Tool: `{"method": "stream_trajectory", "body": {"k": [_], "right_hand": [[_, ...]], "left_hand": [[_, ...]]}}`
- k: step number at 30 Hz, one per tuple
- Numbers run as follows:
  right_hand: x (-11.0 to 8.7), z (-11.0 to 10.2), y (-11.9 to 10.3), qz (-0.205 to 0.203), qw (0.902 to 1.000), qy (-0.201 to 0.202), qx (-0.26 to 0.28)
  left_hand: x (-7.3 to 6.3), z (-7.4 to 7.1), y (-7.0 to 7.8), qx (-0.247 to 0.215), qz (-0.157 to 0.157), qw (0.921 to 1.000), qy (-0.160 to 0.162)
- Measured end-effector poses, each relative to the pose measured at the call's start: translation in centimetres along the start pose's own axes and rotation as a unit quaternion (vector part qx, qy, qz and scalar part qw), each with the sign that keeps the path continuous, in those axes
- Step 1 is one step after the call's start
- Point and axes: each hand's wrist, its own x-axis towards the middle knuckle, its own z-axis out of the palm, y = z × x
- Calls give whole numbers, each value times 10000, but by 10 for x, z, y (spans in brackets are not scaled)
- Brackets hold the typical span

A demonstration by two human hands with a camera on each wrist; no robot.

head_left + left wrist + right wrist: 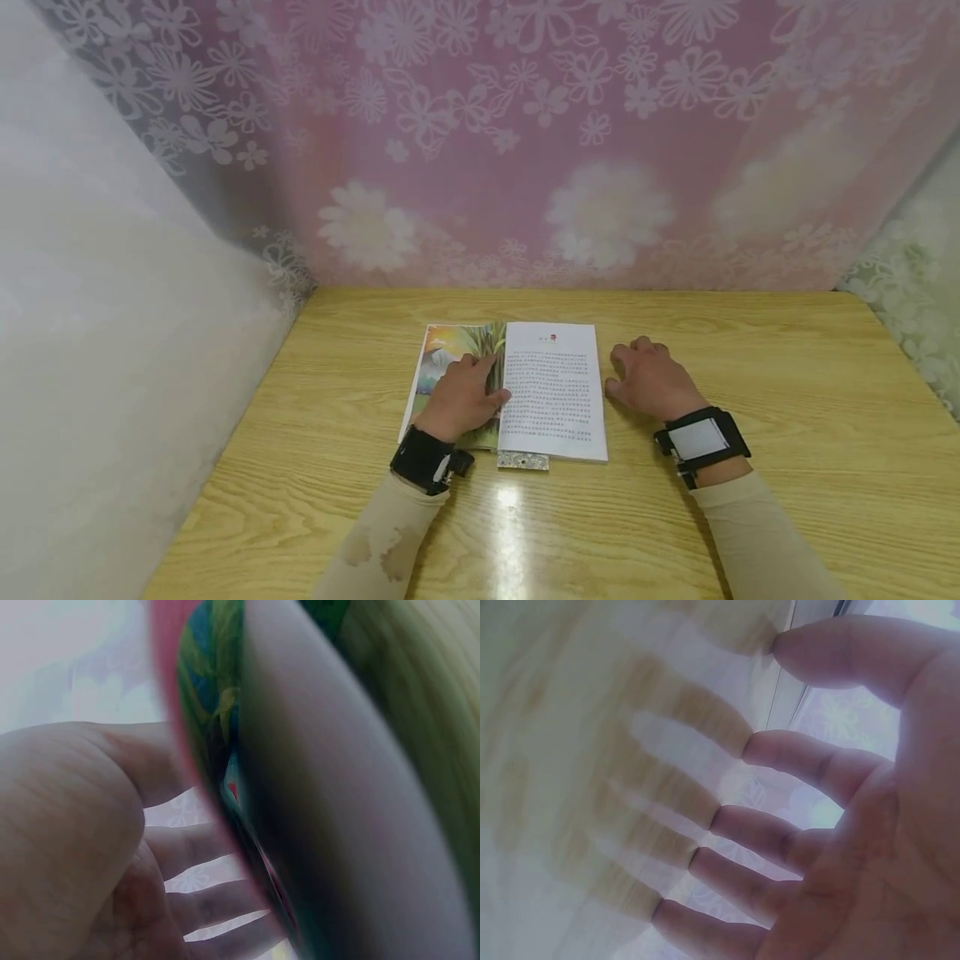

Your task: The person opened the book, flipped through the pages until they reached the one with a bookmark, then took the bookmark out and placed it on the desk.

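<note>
An open book (555,400) lies on the wooden table, printed text on its right page and a colourful landscape picture (435,367) on its left. My left hand (459,398) rests over the picture page with fingers stretched toward the fold, thumb at the inner edge of the text page. In the left wrist view the fingers of that hand (112,832) reach behind the blurred, curving page (322,787). To the right of the book, my right hand (654,382) touches the tabletop with spread fingertips (761,746), holding nothing. A patterned slip (523,461) sticks out under the book's lower edge.
The wood-grain table (810,400) runs back to a pink flowered curtain (480,208). A pale wall covering (112,292) stands along the left side, and a light flowered cloth (915,292) along the right. Each wrist wears a black strapped device (705,437).
</note>
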Motion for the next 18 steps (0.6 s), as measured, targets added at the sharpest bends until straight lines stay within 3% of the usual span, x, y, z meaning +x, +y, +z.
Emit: {"method": "stream_trajectory", "body": {"k": [18], "right_hand": [[0, 1, 2, -78, 10000, 54, 0]], "left_hand": [[-1, 0, 2, 92, -81, 9999, 78]]}}
